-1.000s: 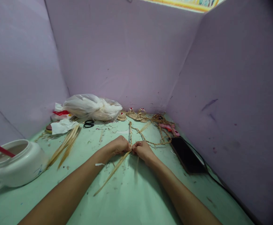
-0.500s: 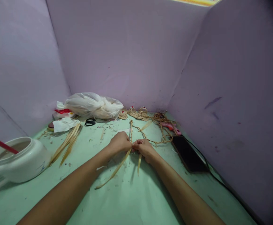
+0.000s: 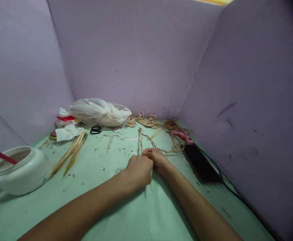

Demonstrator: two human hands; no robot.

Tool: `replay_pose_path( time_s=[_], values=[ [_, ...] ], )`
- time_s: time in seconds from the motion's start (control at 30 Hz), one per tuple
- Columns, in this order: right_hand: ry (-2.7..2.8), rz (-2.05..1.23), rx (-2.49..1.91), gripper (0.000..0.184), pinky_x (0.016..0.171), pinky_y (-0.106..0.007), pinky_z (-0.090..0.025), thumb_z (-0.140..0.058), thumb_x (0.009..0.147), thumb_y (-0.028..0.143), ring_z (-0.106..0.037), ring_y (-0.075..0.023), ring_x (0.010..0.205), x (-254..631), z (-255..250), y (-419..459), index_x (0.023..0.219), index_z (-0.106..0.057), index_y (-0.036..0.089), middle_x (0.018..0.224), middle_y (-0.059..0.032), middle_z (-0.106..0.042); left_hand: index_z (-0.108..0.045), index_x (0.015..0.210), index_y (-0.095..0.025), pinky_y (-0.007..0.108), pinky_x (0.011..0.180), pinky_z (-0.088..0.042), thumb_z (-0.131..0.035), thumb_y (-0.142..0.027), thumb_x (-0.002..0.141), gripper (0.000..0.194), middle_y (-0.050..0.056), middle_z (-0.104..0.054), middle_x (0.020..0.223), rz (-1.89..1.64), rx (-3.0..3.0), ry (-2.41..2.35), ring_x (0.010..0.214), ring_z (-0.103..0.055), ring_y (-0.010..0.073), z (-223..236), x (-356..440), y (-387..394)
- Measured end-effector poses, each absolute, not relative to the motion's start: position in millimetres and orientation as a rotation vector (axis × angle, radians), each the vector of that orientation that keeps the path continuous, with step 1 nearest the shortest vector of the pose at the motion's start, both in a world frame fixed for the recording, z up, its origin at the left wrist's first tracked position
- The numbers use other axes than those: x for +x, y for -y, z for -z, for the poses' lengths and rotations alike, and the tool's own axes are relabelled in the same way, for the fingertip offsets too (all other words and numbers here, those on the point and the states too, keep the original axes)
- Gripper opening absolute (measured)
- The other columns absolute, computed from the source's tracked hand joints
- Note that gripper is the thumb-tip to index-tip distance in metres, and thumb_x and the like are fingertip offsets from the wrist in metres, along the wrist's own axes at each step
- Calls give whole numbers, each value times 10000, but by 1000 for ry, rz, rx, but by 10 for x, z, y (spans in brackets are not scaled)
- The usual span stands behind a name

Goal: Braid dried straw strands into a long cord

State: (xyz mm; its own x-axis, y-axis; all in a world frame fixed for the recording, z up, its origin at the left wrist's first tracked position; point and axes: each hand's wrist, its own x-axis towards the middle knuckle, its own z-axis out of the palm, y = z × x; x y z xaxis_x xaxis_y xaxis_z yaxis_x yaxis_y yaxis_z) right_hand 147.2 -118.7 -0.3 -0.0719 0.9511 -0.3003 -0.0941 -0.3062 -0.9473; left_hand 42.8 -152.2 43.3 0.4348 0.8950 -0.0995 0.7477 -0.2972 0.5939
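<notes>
A thin braided straw cord (image 3: 140,139) runs from the far side of the green table to my hands, then loops off to the right. My right hand (image 3: 157,159) pinches its near end between thumb and fingers. Right against it, my left hand (image 3: 140,170) is closed in a fist, back of the hand up. What it grips is mostly hidden; a pale strip tip (image 3: 151,185) shows just below it. Farther right, the cord joins a tangled pile of braid (image 3: 173,126).
On the left stand a white pot (image 3: 32,172) with a red handle in it and loose straw strips (image 3: 72,152). Behind are black scissors (image 3: 95,130), a plastic bag (image 3: 100,112) and small woven pieces (image 3: 141,119). A phone (image 3: 202,164) and cable lie right.
My left hand has moved right and nearer, now covering the loose straw strips that trailed below the braid. My right hand stays pinched at nearly the same spot.
</notes>
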Motion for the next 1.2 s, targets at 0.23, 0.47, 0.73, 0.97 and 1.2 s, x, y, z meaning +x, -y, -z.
replay_pose_path(
  time_s=[0.23, 0.47, 0.73, 0.97, 1.2],
  values=[
    [1074, -1602, -1283, 98, 367, -201, -127, -541, 588, 171, -223, -32, 334, 1508, -34, 1184, 510, -495, 132, 352, 73, -352, -612, 741, -95, 211, 391, -280, -499, -195, 655, 173, 38, -582, 575, -560, 1569, -1561, 360, -404, 75, -687, 67, 1072],
    [1107, -1641, -1247, 118, 380, -184, -191, -560, 621, 183, -334, -36, 365, 1519, -34, 1176, 537, -496, 131, 445, 24, -500, -581, 655, -65, 152, 345, -258, -469, -99, 651, 117, 17, -525, 473, -337, 1100, -1163, 354, -401, 43, -279, 133, 924],
    [1134, -1708, -1209, 102, 395, -180, -251, -580, 605, 159, -394, -43, 381, 1572, 0, 1141, 531, -519, 124, 467, 20, -525, -591, 610, -87, 140, 322, -213, -522, -127, 610, 80, -17, -466, 444, -322, 1138, -1098, 344, -354, 28, -180, 66, 849],
    [1056, -1691, -1322, 37, 393, -176, -275, -528, 585, 93, -430, -58, 384, 1547, -34, 1163, 580, -557, 116, 491, -12, -584, -590, 583, -104, 166, 322, -199, -567, -238, 594, 137, -28, -460, 426, -398, 1380, -1183, 326, -330, 34, -152, 115, 922],
    [1103, -1696, -1352, 41, 364, -180, -198, -562, 577, 122, -358, -48, 353, 1559, -31, 1159, 616, -574, 118, 469, -7, -573, -510, 488, -130, 189, 329, -197, -610, -368, 579, 274, -33, -439, 383, -456, 1554, -1240, 318, -314, 45, -181, 169, 978]
  ],
)
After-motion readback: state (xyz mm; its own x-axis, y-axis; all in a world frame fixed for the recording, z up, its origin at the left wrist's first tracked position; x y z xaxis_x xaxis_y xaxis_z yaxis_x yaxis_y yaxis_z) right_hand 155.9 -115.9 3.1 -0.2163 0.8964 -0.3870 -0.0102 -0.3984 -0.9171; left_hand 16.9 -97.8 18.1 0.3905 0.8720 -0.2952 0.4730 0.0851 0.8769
